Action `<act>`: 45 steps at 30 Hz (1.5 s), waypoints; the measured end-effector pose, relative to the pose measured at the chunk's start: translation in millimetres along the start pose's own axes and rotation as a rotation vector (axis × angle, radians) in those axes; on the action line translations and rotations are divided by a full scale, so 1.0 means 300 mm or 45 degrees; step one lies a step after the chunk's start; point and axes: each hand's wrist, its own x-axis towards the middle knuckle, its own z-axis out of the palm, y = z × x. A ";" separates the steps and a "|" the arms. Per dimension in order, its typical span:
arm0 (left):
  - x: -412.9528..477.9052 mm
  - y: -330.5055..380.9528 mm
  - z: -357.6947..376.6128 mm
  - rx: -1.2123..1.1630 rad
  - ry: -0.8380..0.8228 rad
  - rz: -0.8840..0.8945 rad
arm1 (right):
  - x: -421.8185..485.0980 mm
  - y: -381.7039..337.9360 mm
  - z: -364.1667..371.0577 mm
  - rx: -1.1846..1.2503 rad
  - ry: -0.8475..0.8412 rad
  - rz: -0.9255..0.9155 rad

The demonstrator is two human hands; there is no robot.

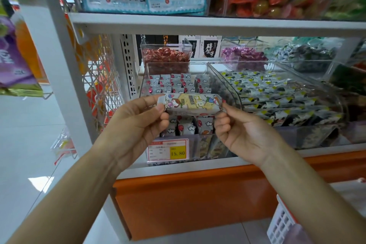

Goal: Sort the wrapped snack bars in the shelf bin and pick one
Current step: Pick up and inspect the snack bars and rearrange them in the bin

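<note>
Two bare forearms are reaching up from the bottom of the view, and both hands are meeting on one snack bar (191,103). Over on the left hand (138,123), the fingers (158,107) are clamping the bar's left end, thumb underneath and forefinger on top. Meanwhile the right hand (243,130) is pinching the crimped right end between thumb and fingertip, with its other fingers curling loosely into the palm.

That bar is lying level and lengthwise between the two hands, off the shelf, hanging in the air in front of the clear bin (174,63). Its wrapper is showing white with cartoon figures in red, green and blue at either end, and a pale yellow panel with dark lettering is sitting in the middle. The ends are looking flat and sealed.

Behind and below it, more wrapped bars (174,83) are standing in tidy rows inside the bin, white with small red and cloud-like marks. A price tag (168,149) with a yellow patch is sitting on the bin's front, just under the hands. Black-and-yellow packets (277,95) are filling the neighbouring bin on the right. Further back, red sweets (164,57) and purple sweets (241,55) are sitting in their own clear boxes. An orange base (188,194) is running below the white shelf (178,168).
</note>
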 end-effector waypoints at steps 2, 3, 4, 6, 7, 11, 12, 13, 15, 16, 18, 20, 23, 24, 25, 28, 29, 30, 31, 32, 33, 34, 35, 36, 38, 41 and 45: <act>0.000 -0.001 -0.001 0.006 0.002 -0.004 | -0.001 0.001 0.002 -0.070 0.006 -0.045; 0.000 -0.001 -0.003 0.012 0.013 -0.006 | -0.003 0.001 0.002 -0.160 0.018 -0.101; 0.000 0.000 -0.006 0.014 0.025 -0.010 | -0.004 0.001 0.000 -0.261 0.032 -0.167; -0.002 0.004 -0.011 0.039 0.029 -0.015 | -0.007 0.001 -0.003 -0.416 0.037 -0.302; -0.003 0.005 -0.013 0.080 0.017 -0.012 | -0.008 0.003 -0.004 -0.463 0.028 -0.359; -0.007 0.002 -0.017 0.367 0.007 0.050 | -0.012 0.008 0.005 -0.483 -0.055 -0.461; -0.008 0.002 -0.018 0.469 0.019 0.084 | -0.013 0.008 0.007 -0.471 -0.080 -0.456; -0.010 0.002 -0.020 0.580 0.023 0.130 | -0.013 0.009 0.006 -0.475 -0.098 -0.458; -0.013 0.005 -0.019 0.767 0.027 0.226 | -0.014 0.012 0.004 -0.579 -0.076 -0.497; -0.013 0.006 -0.018 0.808 0.025 0.253 | -0.013 0.014 0.002 -0.648 -0.041 -0.536; -0.015 0.007 -0.016 0.777 0.004 0.250 | -0.007 0.016 -0.009 -0.772 0.008 -0.603; -0.018 0.008 -0.013 0.755 -0.014 0.227 | -0.001 0.013 -0.018 -0.865 0.026 -0.632; -0.020 0.003 -0.008 0.788 -0.020 0.231 | -0.002 0.014 -0.020 -0.982 -0.002 -0.634; -0.020 0.001 -0.007 0.805 -0.019 0.234 | -0.005 0.016 -0.017 -1.000 -0.011 -0.635; -0.019 0.001 -0.008 0.826 -0.020 0.234 | -0.006 0.018 -0.015 -1.005 -0.015 -0.643; -0.018 0.001 -0.010 0.923 -0.053 0.246 | -0.011 0.017 -0.004 -0.994 0.027 -0.651; -0.018 0.000 -0.009 0.958 -0.070 0.253 | -0.008 0.017 -0.005 -1.017 0.066 -0.656; -0.018 -0.004 -0.009 1.002 -0.084 0.265 | -0.009 0.017 -0.001 -1.042 0.102 -0.658; -0.017 -0.008 -0.009 1.047 -0.095 0.280 | -0.009 0.019 0.000 -1.074 0.134 -0.674; -0.018 -0.012 -0.009 1.092 -0.100 0.295 | -0.012 0.022 0.004 -1.119 0.165 -0.700; -0.018 -0.014 -0.007 1.130 -0.098 0.308 | -0.014 0.026 0.007 -1.175 0.185 -0.745; -0.019 -0.014 -0.004 1.158 -0.091 0.314 | -0.018 0.029 0.012 -1.227 0.189 -0.794; -0.019 -0.013 -0.002 1.183 -0.081 0.315 | -0.020 0.031 0.015 -1.270 0.173 -0.844; -0.021 -0.012 -0.001 1.211 -0.067 0.326 | -0.022 0.032 0.018 -1.304 0.151 -0.884; -0.021 -0.008 0.003 1.235 -0.046 0.354 | -0.025 0.036 0.022 -1.358 0.107 -0.946; -0.016 0.003 0.004 1.192 -0.056 0.312 | -0.025 0.040 0.021 -1.408 0.073 -0.976; -0.005 0.020 -0.017 1.244 -0.089 0.274 | -0.028 0.039 0.023 -1.425 0.032 -0.940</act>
